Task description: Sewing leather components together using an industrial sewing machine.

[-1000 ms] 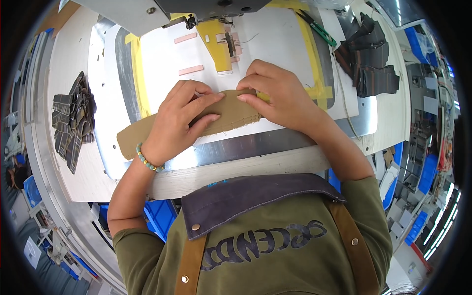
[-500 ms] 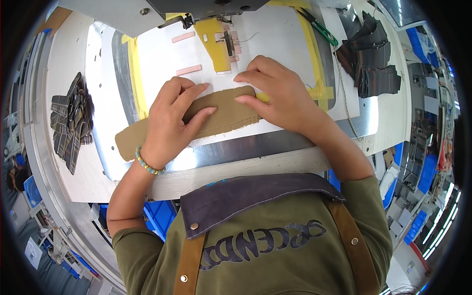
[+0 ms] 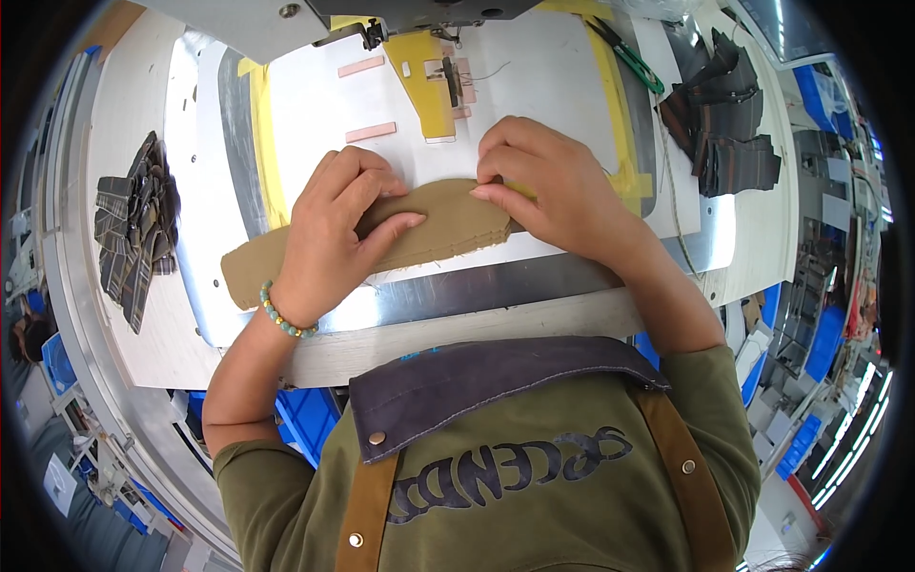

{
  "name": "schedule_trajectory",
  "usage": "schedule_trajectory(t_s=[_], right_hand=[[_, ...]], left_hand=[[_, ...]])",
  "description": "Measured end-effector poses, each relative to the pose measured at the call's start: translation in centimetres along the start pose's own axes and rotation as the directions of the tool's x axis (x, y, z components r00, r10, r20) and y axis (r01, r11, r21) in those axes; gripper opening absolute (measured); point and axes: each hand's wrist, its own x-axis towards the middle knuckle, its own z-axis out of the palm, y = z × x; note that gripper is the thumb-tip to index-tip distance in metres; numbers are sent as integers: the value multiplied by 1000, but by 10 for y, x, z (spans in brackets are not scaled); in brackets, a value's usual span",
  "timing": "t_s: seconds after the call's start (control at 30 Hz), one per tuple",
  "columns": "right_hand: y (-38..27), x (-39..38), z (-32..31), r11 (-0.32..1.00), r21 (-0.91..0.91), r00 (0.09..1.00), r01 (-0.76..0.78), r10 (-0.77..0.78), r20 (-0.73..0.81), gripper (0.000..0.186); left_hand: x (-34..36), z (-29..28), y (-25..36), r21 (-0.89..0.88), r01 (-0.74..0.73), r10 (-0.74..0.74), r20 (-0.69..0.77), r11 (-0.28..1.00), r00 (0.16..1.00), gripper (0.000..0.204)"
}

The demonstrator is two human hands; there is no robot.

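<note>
A long khaki-brown piece of fabric (image 3: 453,221) with frayed, stitched lower edges lies across the white work surface in front of me. My left hand (image 3: 335,224), with a beaded bracelet at its wrist, grips the fabric's middle between thumb and curled fingers. Its right end is pinched by my right hand (image 3: 534,186), thumb against fingertips. A bit of something yellow shows under the right hand; I cannot tell what it is. Beyond the hands, a yellow template piece (image 3: 424,105) lies under the sewing machine head (image 3: 410,19).
Dark plaid fabric pieces lie in a pile at the left (image 3: 141,234) and stacked at the right (image 3: 734,143). Green-handled scissors or snips (image 3: 634,62) rest at the back right. Pink strips (image 3: 370,132) sit by the template. A metal edge (image 3: 477,286) borders the front.
My right hand has shifted slightly right, its fingertips closing onto the fabric's end. The fabric's upper edge now bulges a little. My left hand stays nearly in place.
</note>
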Motion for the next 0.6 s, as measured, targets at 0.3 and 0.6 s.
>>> schedule_trajectory(t_s=[0.3,0.6], right_hand=[[2,0,-2,996,6,995,86,-86,46,13],[3,-1,-2,994,43,995,97,-99,28,13]], left_hand=[[0,1,1,-54,-67,69,45,996,997,53],[0,1,0,-32,-85,86,44,996,995,46]])
